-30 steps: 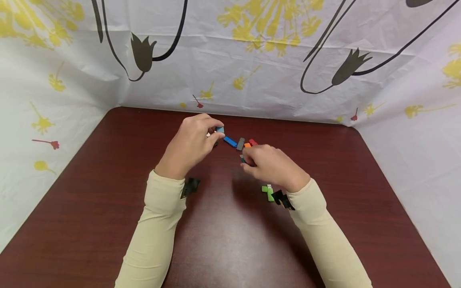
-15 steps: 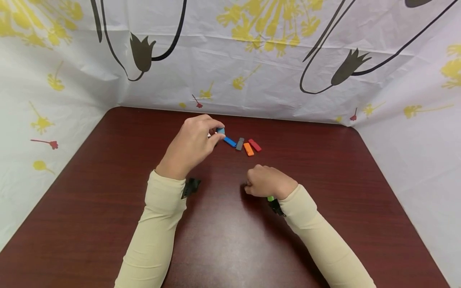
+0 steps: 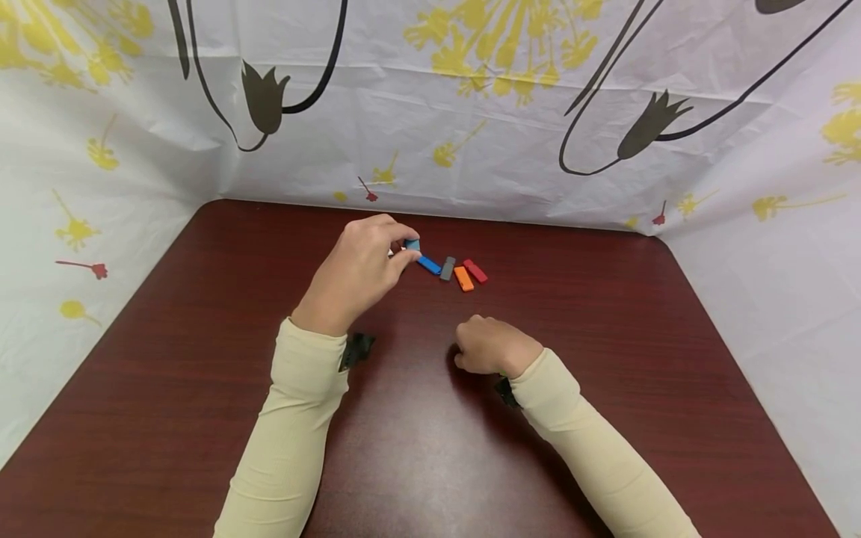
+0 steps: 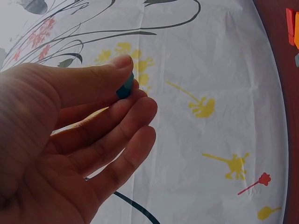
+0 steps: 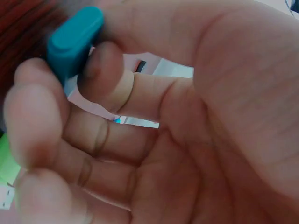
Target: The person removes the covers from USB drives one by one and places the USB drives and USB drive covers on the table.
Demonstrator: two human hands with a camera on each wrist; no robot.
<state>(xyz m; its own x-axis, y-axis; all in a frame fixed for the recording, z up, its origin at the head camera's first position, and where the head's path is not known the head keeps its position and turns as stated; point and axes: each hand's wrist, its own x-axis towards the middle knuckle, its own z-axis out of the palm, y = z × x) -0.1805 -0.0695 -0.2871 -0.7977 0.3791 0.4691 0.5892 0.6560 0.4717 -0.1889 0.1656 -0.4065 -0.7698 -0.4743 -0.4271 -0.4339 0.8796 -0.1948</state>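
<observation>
My left hand (image 3: 356, 273) pinches a small light-blue cap (image 3: 412, 244) between thumb and fingers above the far middle of the table. In the left wrist view this cap (image 4: 125, 87) looks teal and is partly covered by the thumb. Nearer and to the right, my right hand (image 3: 494, 346) holds a teal USB flash drive (image 5: 74, 39) low over the table, pinched between thumb and fingers. The head view hides this drive behind the hand. A green USB flash drive (image 5: 7, 161) shows at the left edge of the right wrist view, mostly covered in the head view.
Blue (image 3: 429, 264), grey (image 3: 448, 268), orange (image 3: 464, 279) and red (image 3: 475, 270) USB flash drives lie in a row on the dark red table (image 3: 403, 448). Something white shows behind the left fingers. A patterned white sheet (image 3: 403, 97) surrounds the table's back and sides.
My right hand has drawn back from the row of drives with the teal drive, uncovering the orange and red ones and covering the green pieces. The left hand stays nearly still.
</observation>
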